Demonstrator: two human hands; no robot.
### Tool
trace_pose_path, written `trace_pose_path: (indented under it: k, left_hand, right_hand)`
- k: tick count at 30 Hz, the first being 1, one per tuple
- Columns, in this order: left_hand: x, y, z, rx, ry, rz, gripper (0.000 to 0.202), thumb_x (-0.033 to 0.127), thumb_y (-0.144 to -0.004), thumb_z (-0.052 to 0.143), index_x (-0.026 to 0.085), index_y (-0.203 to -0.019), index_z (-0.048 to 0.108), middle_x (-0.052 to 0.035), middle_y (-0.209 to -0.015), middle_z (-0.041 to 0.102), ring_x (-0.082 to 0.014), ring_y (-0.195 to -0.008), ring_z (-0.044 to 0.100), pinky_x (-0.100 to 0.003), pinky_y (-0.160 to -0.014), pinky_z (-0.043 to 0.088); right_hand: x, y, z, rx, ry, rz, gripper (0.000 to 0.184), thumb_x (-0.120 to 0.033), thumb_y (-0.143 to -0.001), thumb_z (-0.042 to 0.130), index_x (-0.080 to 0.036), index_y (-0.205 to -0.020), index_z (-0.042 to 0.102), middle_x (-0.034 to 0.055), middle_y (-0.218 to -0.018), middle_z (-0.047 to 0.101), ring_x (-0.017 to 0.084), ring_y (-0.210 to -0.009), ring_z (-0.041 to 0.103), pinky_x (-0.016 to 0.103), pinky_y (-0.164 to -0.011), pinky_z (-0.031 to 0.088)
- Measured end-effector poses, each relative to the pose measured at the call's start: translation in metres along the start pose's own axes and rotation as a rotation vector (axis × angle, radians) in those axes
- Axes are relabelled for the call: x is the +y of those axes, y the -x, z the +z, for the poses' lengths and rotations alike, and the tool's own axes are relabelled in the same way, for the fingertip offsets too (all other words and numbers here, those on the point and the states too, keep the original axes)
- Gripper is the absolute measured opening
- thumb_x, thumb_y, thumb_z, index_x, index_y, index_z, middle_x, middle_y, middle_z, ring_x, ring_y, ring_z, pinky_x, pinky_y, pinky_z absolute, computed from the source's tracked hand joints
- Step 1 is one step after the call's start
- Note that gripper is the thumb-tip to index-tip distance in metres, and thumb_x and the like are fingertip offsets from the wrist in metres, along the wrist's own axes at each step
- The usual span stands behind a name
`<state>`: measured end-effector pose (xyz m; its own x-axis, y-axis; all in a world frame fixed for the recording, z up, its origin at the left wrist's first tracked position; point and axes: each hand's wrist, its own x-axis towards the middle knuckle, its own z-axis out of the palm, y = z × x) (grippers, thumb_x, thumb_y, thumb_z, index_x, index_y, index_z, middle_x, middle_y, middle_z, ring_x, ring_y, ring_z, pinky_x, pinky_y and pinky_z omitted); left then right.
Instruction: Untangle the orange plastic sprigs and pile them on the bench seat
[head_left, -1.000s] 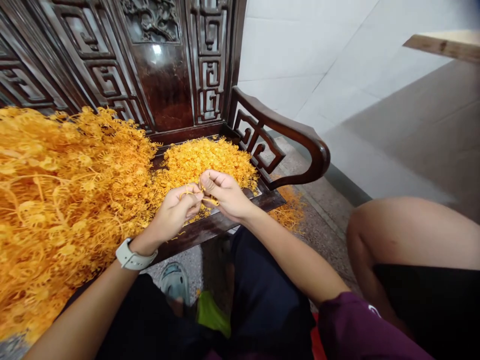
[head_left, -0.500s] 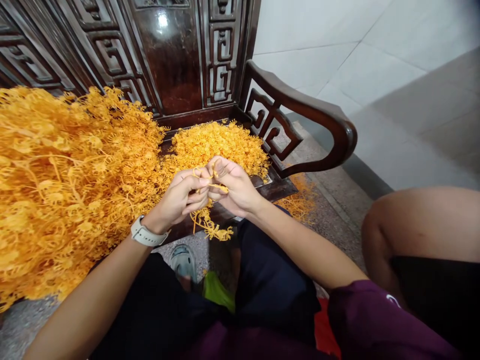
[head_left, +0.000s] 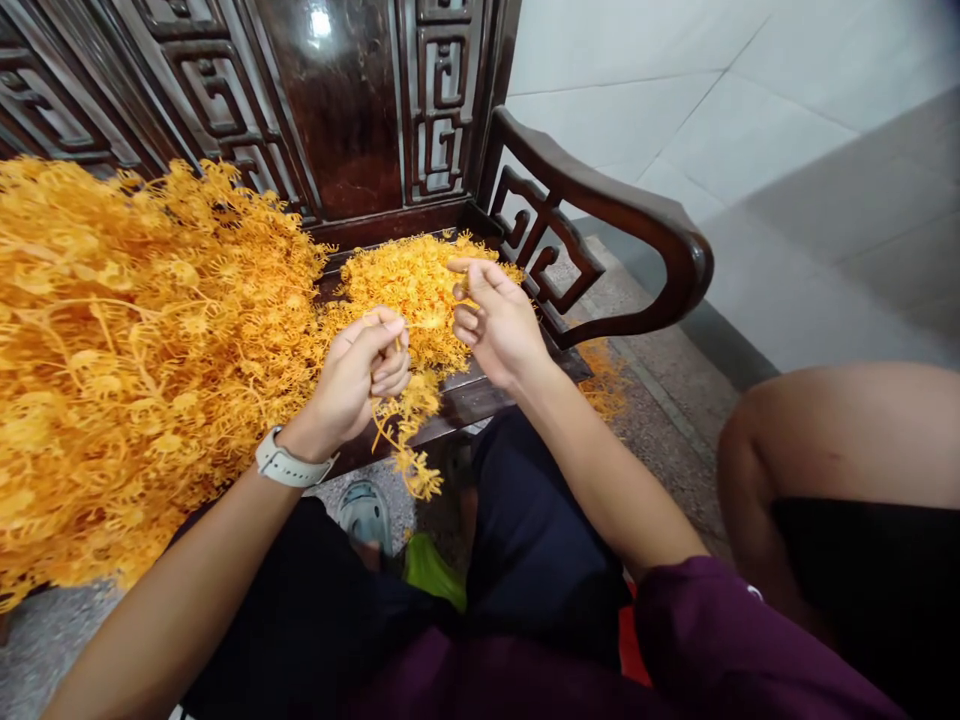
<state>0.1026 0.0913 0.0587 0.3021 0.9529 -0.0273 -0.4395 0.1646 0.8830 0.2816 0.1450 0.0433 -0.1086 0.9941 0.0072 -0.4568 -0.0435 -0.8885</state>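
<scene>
My left hand (head_left: 358, 372), with a pale watch at the wrist, is closed on an orange plastic sprig (head_left: 405, 430) whose branches hang below the fist. My right hand (head_left: 496, 320) has lifted over the small pile of orange pieces (head_left: 412, 285) on the dark wooden bench seat (head_left: 480, 392). Its thumb and forefinger are pinched together; whether a tiny piece sits between them I cannot make out. A large heap of tangled orange sprigs (head_left: 127, 340) fills the bench to the left of both hands.
The carved bench back (head_left: 352, 110) and curved armrest (head_left: 615, 215) stand behind and right of the piles. Some orange bits (head_left: 604, 385) lie on the speckled floor under the armrest. Another person's bare knee (head_left: 817, 450) is at the right. Sandalled feet (head_left: 367, 515) show below.
The two hands were pressed together on the sprig; now they have parted. My right hand has moved up and right over the small pile, while the left keeps the hanging sprig.
</scene>
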Motion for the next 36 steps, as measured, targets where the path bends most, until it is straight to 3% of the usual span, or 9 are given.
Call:
trace_pose_path:
  k: [5, 8, 11, 14, 19, 23, 27, 32, 36]
  left_hand:
    - [0.008, -0.001, -0.005, 0.090, -0.108, 0.070, 0.015, 0.027, -0.092, 0.071, 0.019, -0.081, 0.066, 0.0104, -0.044, 0.033, -0.0046, -0.037, 0.022, -0.020, -0.041, 0.018]
    - [0.010, -0.001, -0.007, 0.130, -0.152, 0.098, 0.014, 0.029, -0.090, 0.074, 0.018, -0.082, 0.069, 0.0105, -0.044, 0.033, -0.0044, -0.037, 0.021, -0.021, -0.041, 0.017]
    - [0.008, -0.002, -0.011, 0.169, -0.210, 0.120, 0.016, 0.031, -0.088, 0.077, 0.017, -0.083, 0.071, 0.0102, -0.045, 0.034, -0.0043, -0.038, 0.021, -0.022, -0.041, 0.017]
    - [0.002, -0.003, -0.014, 0.174, -0.287, 0.139, 0.019, 0.035, -0.088, 0.079, 0.017, -0.084, 0.074, 0.0100, -0.046, 0.033, -0.0048, -0.039, 0.022, -0.022, -0.042, 0.018]
    - [-0.002, -0.001, -0.014, 0.154, -0.336, 0.144, 0.020, 0.036, -0.086, 0.081, 0.017, -0.085, 0.074, 0.0096, -0.048, 0.035, -0.0051, -0.039, 0.026, -0.022, -0.041, 0.020]
    - [0.004, 0.001, -0.008, 0.102, -0.238, 0.108, 0.016, 0.028, -0.088, 0.075, 0.017, -0.078, 0.068, 0.0092, -0.045, 0.036, -0.0049, -0.038, 0.026, -0.020, -0.042, 0.023]
    - [0.009, 0.004, -0.002, -0.019, -0.085, 0.017, 0.026, 0.023, -0.089, 0.068, 0.017, -0.066, 0.058, 0.0085, -0.044, 0.032, -0.0045, -0.036, 0.024, -0.018, -0.041, 0.025]
    - [0.017, 0.006, 0.001, -0.127, 0.049, -0.067, 0.031, 0.023, -0.088, 0.065, 0.018, -0.061, 0.052, 0.0096, -0.041, 0.023, -0.0036, -0.033, 0.018, -0.016, -0.038, 0.026]
    - [0.020, 0.008, 0.002, -0.164, 0.080, -0.123, 0.033, 0.026, -0.086, 0.068, 0.018, -0.059, 0.051, 0.0105, -0.038, 0.019, -0.0034, -0.030, 0.014, -0.017, -0.035, 0.026]
  right_hand:
    - [0.002, -0.004, -0.006, 0.004, 0.168, 0.042, 0.019, -0.028, -0.093, 0.074, -0.025, -0.112, 0.073, 0.0020, -0.107, 0.067, 0.008, -0.070, 0.058, 0.019, -0.052, 0.041]
    - [0.000, -0.003, -0.009, -0.039, 0.246, 0.048, 0.019, -0.036, -0.095, 0.071, -0.023, -0.108, 0.074, 0.0060, -0.127, 0.069, 0.010, -0.079, 0.064, 0.019, -0.054, 0.045]
    - [-0.001, 0.001, -0.009, -0.128, 0.256, 0.022, 0.034, -0.053, -0.096, 0.069, -0.020, -0.100, 0.072, 0.0072, -0.112, 0.073, 0.009, -0.071, 0.059, 0.020, -0.053, 0.044]
    - [0.000, 0.008, -0.003, -0.260, 0.203, -0.008, 0.044, -0.063, -0.091, 0.072, -0.019, -0.097, 0.069, 0.0022, -0.089, 0.070, 0.008, -0.063, 0.056, 0.020, -0.052, 0.042]
    - [0.001, 0.015, 0.007, -0.352, 0.190, -0.035, 0.040, -0.054, -0.085, 0.085, -0.020, -0.093, 0.066, -0.0014, -0.083, 0.068, 0.007, -0.061, 0.052, 0.021, -0.053, 0.041]
    - [0.000, 0.018, 0.010, -0.379, 0.056, 0.073, 0.040, -0.053, -0.084, 0.086, -0.020, -0.088, 0.063, -0.0011, -0.082, 0.065, 0.008, -0.064, 0.052, 0.022, -0.055, 0.042]
    - [0.003, 0.025, 0.017, -0.489, -0.129, 0.149, 0.038, -0.047, -0.084, 0.087, -0.020, -0.091, 0.061, -0.0015, -0.080, 0.062, 0.010, -0.068, 0.053, 0.023, -0.060, 0.044]
    - [0.010, 0.034, 0.028, -0.539, -0.302, 0.120, 0.033, -0.040, -0.087, 0.086, -0.021, -0.092, 0.060, -0.0046, -0.077, 0.053, 0.007, -0.062, 0.043, 0.021, -0.058, 0.039]
    - [0.016, 0.035, 0.032, -0.581, -0.307, 0.089, 0.035, -0.040, -0.085, 0.087, -0.023, -0.090, 0.057, -0.0053, -0.076, 0.049, 0.007, -0.059, 0.039, 0.021, -0.056, 0.038]
